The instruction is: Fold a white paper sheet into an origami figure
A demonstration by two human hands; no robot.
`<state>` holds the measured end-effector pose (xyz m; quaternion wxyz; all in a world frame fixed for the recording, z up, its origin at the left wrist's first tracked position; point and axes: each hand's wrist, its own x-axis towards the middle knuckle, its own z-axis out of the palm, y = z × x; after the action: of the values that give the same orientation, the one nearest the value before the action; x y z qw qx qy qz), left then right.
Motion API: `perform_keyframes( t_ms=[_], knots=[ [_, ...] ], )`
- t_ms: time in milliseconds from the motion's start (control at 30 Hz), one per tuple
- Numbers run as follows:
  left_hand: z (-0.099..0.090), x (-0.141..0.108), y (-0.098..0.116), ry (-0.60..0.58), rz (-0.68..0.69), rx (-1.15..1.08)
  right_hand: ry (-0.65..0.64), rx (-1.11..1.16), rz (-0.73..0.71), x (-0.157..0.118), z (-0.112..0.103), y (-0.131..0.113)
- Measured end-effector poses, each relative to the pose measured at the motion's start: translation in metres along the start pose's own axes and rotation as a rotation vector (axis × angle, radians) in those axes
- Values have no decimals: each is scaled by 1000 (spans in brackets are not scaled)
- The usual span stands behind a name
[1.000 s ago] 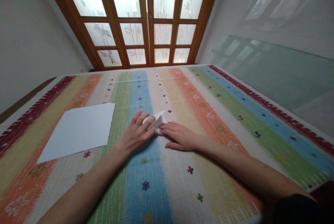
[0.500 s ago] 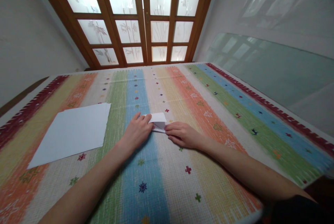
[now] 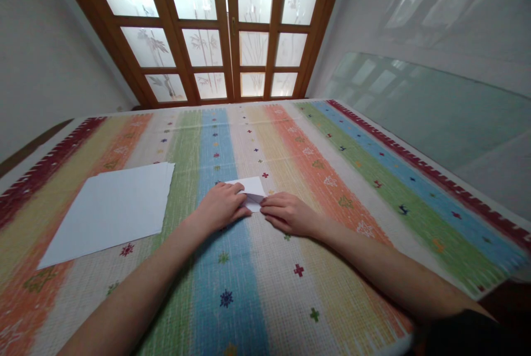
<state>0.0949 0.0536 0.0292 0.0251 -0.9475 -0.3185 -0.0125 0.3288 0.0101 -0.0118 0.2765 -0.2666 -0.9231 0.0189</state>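
Note:
A small folded sheet of white paper [image 3: 254, 186] lies on the striped tablecloth, with one flap partly raised and a shaded crease between its layers. My left hand [image 3: 224, 204] grips its left side, fingers curled over the flap and thumb at the near edge. Against the right edge rests my right hand [image 3: 288, 213], its fingers pressed together and closed on the paper. Parts of both paper edges are hidden under my fingers.
To the left lies a stack of larger white paper sheets [image 3: 112, 212], slightly uneven at its right side. The striped tablecloth [image 3: 332, 289] covers the table. Beyond the far edge stand wooden doors with frosted panes [image 3: 203, 46]. A glass panel [image 3: 415, 107] leans along the right wall.
The raised flap has been lowered toward me and more of the paper's far part shows flat. My left thumb has come down to the near edge. My right hand has barely moved.

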Motion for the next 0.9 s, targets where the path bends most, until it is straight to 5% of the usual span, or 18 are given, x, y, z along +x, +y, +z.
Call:
perform_keyframes(
  t_ms=[133, 300, 567, 900],
  knots=[
    [-2, 4, -8, -21, 74, -117, -7, 30, 33, -2, 1, 1],
    [-6, 12, -9, -38, -20, -213, -3, 58, 57, -4, 1, 1],
    [-7, 20, 2, -5, -189, -141, 17, -10, 56, -5, -2, -4],
    [-9, 28, 4, -9, -232, -108, 9, -7, 63, -7, -1, -3]
  ],
)
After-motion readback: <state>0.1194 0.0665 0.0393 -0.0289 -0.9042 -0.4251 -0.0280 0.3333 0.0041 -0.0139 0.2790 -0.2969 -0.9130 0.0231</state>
